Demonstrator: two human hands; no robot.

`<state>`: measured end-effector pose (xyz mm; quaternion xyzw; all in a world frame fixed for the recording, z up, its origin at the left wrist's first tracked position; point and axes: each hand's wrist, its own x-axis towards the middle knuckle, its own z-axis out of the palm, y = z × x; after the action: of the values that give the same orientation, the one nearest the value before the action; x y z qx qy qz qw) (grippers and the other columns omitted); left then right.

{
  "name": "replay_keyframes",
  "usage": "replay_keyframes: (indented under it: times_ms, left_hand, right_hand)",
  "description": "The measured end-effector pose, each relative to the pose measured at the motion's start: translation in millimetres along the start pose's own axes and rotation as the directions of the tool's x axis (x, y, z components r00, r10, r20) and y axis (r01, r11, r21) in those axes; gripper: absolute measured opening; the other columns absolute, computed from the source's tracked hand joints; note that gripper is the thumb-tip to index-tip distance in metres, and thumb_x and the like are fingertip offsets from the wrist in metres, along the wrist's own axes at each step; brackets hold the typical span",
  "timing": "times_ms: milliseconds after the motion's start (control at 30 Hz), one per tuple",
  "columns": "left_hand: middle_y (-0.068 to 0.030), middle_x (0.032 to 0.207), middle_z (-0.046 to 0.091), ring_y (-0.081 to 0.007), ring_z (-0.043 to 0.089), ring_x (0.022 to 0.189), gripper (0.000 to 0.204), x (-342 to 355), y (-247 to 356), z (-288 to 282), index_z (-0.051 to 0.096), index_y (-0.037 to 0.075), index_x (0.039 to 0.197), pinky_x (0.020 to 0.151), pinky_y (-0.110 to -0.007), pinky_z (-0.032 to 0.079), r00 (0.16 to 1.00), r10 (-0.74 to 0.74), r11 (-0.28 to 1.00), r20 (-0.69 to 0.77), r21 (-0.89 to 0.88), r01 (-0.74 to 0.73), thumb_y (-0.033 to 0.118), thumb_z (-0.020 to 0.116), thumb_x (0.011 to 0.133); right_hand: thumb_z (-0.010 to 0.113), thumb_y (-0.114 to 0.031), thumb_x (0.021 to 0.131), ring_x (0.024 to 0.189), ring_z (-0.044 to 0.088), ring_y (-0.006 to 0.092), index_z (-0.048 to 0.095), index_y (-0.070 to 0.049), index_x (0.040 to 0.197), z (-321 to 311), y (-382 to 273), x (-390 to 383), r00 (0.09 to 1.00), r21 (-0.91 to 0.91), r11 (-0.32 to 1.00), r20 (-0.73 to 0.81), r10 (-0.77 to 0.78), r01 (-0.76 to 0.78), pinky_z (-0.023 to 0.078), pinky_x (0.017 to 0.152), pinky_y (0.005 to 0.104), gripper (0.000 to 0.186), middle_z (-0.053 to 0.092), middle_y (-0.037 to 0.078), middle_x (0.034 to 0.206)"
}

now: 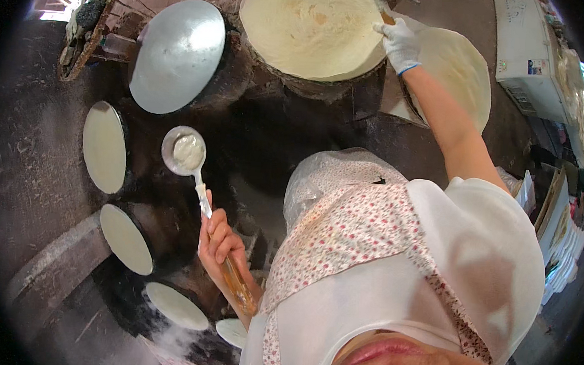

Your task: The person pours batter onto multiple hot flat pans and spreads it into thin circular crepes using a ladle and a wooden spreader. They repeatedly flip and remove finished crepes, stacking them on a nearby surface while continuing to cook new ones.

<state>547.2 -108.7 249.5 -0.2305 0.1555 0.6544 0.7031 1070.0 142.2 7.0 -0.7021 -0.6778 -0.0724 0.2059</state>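
Observation:
In my left hand is a ladle, its fingers wrapped round the long handle, which is partly brown. Thick white batter sits in the ladle's round bowl. My right hand, in a white glove with a blue cuff edge, reaches forward to the right rim of a large pale round flatbread. Its fingers are closed on a small tool with a brown handle; the tool's kind is unclear. Beneath the gloved hand and forearm, another thin pale sheet lies to the right.
A shiny round metal plate stands at the far left. Several pale-topped round discs curve down the left side, with steam near the lowest. A cluttered tray is at far left, a white cabinet at far right.

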Motion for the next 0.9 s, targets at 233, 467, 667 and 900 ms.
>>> replay_keyframes:
  times_ms: [233, 467, 667, 900]
  left_hand:
    - [-0.0079, 0.092, 0.042, -0.0071, 0.047, 0.056, 0.053, -1, -76, -1, 0.016, 0.002, 0.166, 0.043, -0.022, 0.046, 0.998, -0.053, 0.998, 0.026, 0.023, 0.053, 0.014, 0.031, 0.117]
    - [-0.0064, 0.088, 0.043, -0.0018, 0.044, 0.052, 0.051, -10, -98, -8, 0.021, 0.003, 0.165, 0.041, -0.015, 0.045, 0.999, 0.031, 0.985, -0.026, 0.172, -0.026, 0.016, 0.033, 0.118]
    - [-0.0064, 0.088, 0.042, -0.0037, 0.046, 0.054, 0.051, -15, -90, -16, 0.019, 0.003, 0.165, 0.042, -0.018, 0.048, 1.000, 0.013, 0.991, -0.011, 0.131, -0.011, 0.017, 0.031, 0.118]
    - [-0.0072, 0.088, 0.044, -0.0032, 0.050, 0.053, 0.052, -32, -75, -33, 0.018, 0.004, 0.166, 0.042, -0.019, 0.051, 0.999, 0.046, 0.987, -0.011, 0.155, -0.044, 0.020, 0.030, 0.118]
  right_hand:
    - [0.069, -0.014, 0.090, 0.085, 0.067, 0.0344, 0.078, -0.028, 0.121, -39, -11, -17, 0.987, 0.017, 0.997, 0.137, -0.082, 0.080, 0.053, 0.072, 0.0453, 0.035, 0.065, 0.014, 0.098]
    - [0.073, -0.023, 0.089, 0.070, 0.066, 0.0283, 0.069, -0.024, 0.139, -80, -66, -48, 0.954, -0.026, 0.957, 0.086, -0.286, 0.289, 0.055, 0.062, 0.0396, 0.051, 0.063, 0.010, 0.092]
    - [0.083, -0.051, 0.080, 0.091, 0.067, 0.0325, 0.061, -0.020, 0.147, -44, -173, -41, 0.829, 0.089, 0.893, 0.343, -0.443, 0.440, 0.050, 0.081, 0.0473, 0.078, 0.063, 0.016, 0.104]
    - [0.080, -0.036, 0.086, 0.087, 0.069, 0.0371, 0.064, -0.023, 0.145, -38, -161, -31, 0.936, 0.058, 0.961, 0.220, -0.276, 0.270, 0.053, 0.080, 0.0477, 0.063, 0.063, 0.019, 0.109]
